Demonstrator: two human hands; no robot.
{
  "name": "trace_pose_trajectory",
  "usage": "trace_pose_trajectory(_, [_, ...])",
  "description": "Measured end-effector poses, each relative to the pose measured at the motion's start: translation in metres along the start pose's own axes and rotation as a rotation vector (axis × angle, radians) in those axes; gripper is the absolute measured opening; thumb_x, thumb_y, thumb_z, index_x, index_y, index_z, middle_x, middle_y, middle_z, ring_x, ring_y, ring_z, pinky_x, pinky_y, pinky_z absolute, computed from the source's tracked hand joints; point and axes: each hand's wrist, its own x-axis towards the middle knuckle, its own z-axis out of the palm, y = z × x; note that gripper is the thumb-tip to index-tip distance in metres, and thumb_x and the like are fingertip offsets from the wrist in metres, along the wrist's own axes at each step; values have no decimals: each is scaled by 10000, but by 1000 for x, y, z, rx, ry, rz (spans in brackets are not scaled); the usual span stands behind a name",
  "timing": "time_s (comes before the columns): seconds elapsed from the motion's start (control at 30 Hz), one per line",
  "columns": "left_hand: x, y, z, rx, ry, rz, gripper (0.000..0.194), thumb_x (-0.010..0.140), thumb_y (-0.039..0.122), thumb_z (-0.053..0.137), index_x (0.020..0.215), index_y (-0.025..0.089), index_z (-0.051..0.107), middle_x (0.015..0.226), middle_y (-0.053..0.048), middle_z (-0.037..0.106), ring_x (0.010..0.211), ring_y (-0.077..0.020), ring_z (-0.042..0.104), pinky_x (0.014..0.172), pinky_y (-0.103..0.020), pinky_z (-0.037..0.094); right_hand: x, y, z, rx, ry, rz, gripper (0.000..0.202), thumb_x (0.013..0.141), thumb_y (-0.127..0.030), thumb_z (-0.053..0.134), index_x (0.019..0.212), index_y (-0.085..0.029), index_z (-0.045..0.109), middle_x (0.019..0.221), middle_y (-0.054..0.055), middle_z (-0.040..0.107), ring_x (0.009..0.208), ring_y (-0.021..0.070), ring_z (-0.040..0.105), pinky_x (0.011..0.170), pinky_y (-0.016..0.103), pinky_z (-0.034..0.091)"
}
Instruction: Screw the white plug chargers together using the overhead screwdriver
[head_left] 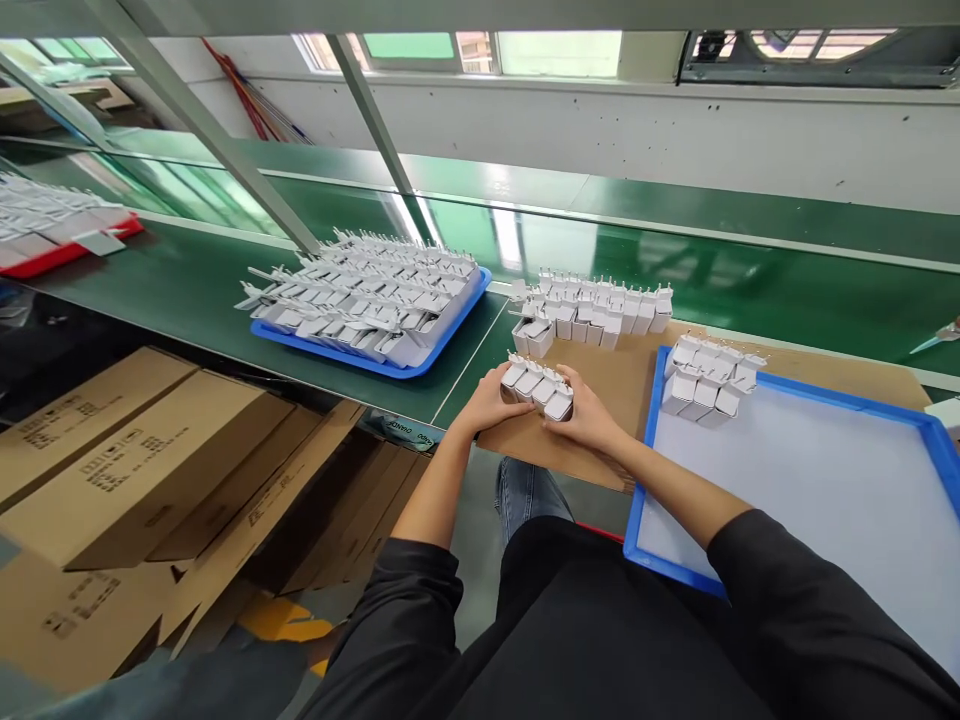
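Observation:
Between my two hands is a short row of small white boxes (537, 386) with open flaps, pressed together side by side. My left hand (487, 402) grips the row's left end, thumb along the near side. At the right end, my right hand (587, 410) is closed round the last box. The row is over a brown cardboard sheet (592, 365). Just beyond it stands a larger group of similar white boxes (592, 305). To the right, a smaller block of white boxes (709, 380) stands in the left far corner of a blue-rimmed tray (810, 470).
A blue tray (420, 365) packed with white boxes sits on the green bench (202, 290) to the left, and a red tray (71, 250) lies farther left. Flattened cartons (150, 460) are stacked below. Metal posts (367, 115) rise behind the bench.

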Motion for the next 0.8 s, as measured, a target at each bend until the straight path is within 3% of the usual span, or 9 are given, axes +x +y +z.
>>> trace_pose_trajectory(0.1, [-5,8,-3,-23,11,8,691,725,484,779,1299,206,515,1346,-117,589,1250,-312,537,1084,-488,392,-4,-9,-3,-6,51,14,793,695,-260,750,1384,-192,364,1390,139,549,1284,266,545,1090,419,423])
trace_pose_trajectory(0.17, [-10,23,-5,-31,38,17,680,729,498,778,1288,212,518,1331,-110,596,1246,-307,543,1074,-467,409,-12,-17,-16,-8,58,-12,756,704,-279,749,1359,-195,381,1379,130,558,1277,256,553,1083,405,429])
trace_pose_trajectory(0.3, [-16,82,4,13,94,114,666,753,530,766,1291,225,519,1325,-100,595,1257,-305,536,1074,-439,423,-57,-25,-67,-18,57,-89,779,712,-332,765,1368,-185,369,1377,139,560,1317,259,535,1101,403,422])
trace_pose_trajectory(0.4, [-14,134,37,11,39,186,701,740,511,787,1311,210,513,1292,-113,613,1213,-320,552,1036,-451,453,-111,-14,-107,-49,117,-22,763,729,-377,761,1366,-213,376,1368,132,565,1284,275,567,1077,427,448])
trace_pose_trajectory(0.5, [-9,170,83,-32,-77,212,661,723,450,813,1276,211,540,1226,-111,642,1124,-323,578,984,-469,484,-158,13,-132,-64,169,86,754,732,-394,760,1359,-241,370,1346,121,583,1179,279,632,1006,434,500])
trace_pose_trajectory(0.63, [-3,184,131,-86,-73,203,669,699,375,835,1273,213,532,1308,-125,561,1226,-323,534,1054,-478,461,-184,51,-145,-79,183,131,776,712,-408,772,1352,-253,363,1330,116,597,1147,287,642,974,444,519])
trace_pose_trajectory(0.8, [-3,187,151,-76,-20,119,737,684,378,845,1316,224,499,1254,-123,521,1244,-318,530,1055,-471,469,-184,79,-154,-58,166,63,810,702,-439,774,1367,-227,361,1383,143,554,1243,302,587,1014,454,499])
